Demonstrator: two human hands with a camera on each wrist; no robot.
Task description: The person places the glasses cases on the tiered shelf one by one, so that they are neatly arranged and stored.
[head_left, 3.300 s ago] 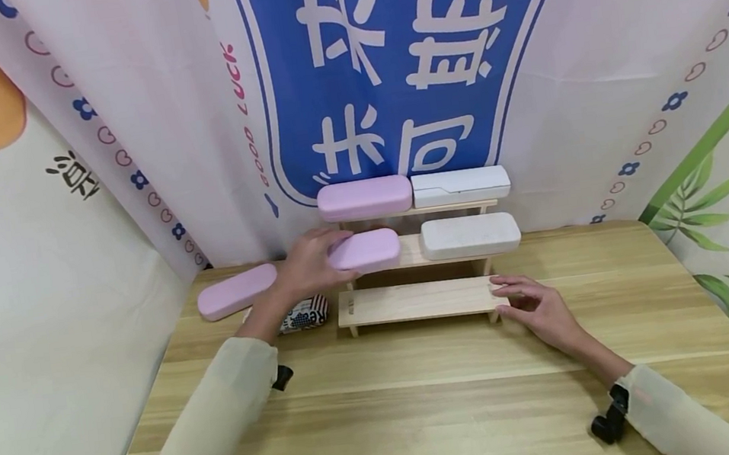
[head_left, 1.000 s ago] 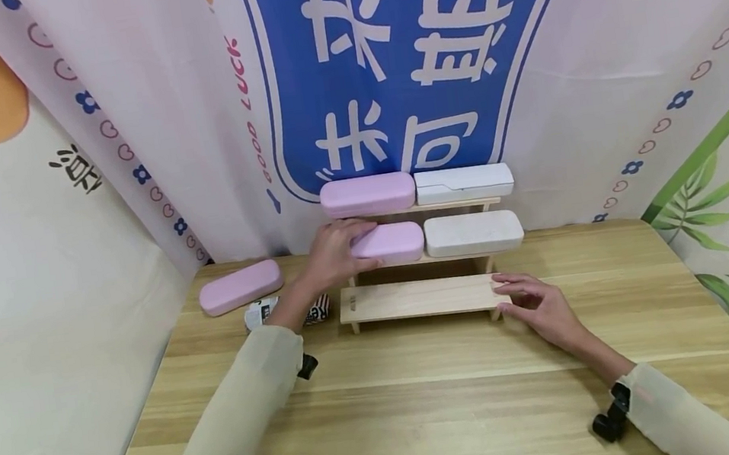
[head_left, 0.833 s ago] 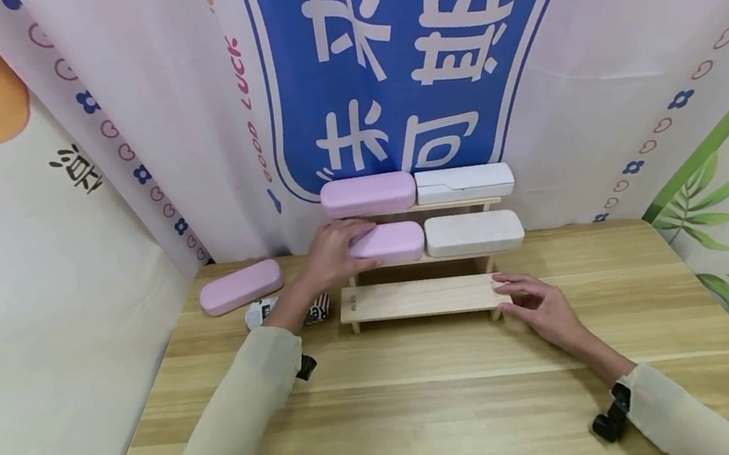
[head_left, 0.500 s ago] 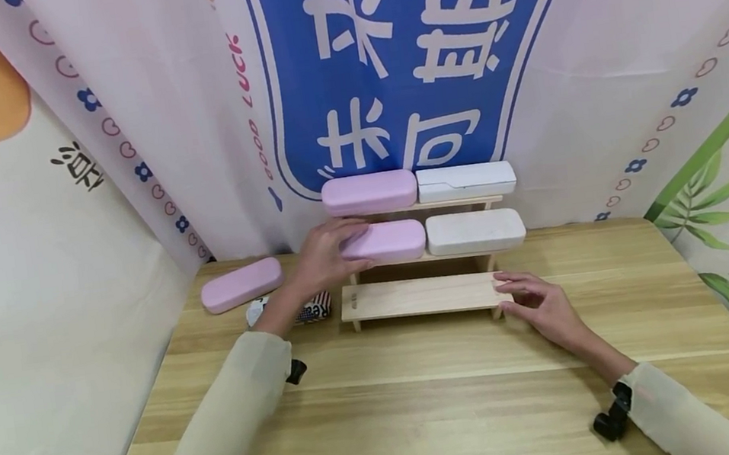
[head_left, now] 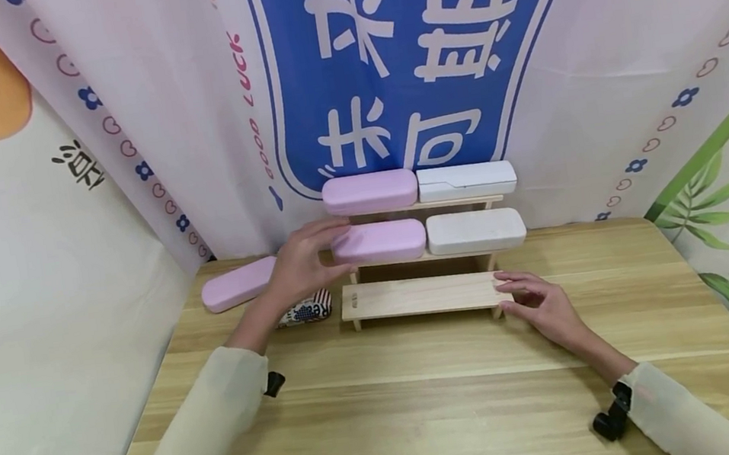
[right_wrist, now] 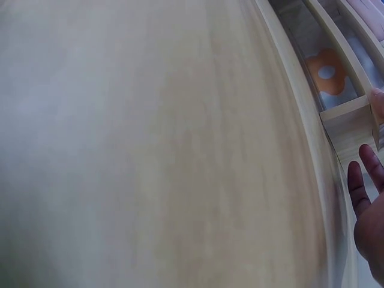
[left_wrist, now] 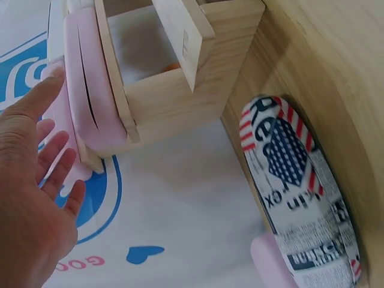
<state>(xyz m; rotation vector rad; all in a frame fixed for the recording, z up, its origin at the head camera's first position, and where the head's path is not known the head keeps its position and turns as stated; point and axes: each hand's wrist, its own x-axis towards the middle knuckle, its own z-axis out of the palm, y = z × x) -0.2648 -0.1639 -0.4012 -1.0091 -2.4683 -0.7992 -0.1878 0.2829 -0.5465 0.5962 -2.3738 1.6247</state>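
A three-tier wooden display stand (head_left: 425,295) stands at the table's back. On its middle tier a pink glasses case (head_left: 380,242) lies beside a white speckled case (head_left: 476,231). My left hand (head_left: 303,266) is just off the pink case's left end, fingers spread, holding nothing; the left wrist view shows the gap between the fingers and the cases. My right hand (head_left: 544,310) grips the right end of the lowest tier between thumb and fingers. In the right wrist view only part of that hand (right_wrist: 372,222) shows.
The top tier bears another pink case (head_left: 370,192) and a white case with a flap (head_left: 467,181). Left of the stand lie a pink case (head_left: 237,284), partly behind my left hand, and a newspaper-and-flag printed case (left_wrist: 294,186). A printed cloth (head_left: 185,128) hangs behind.
My left hand slid the middle-tier pink case right until it sat by the white one, then let go and drew back left. My right hand stayed at the stand's end.
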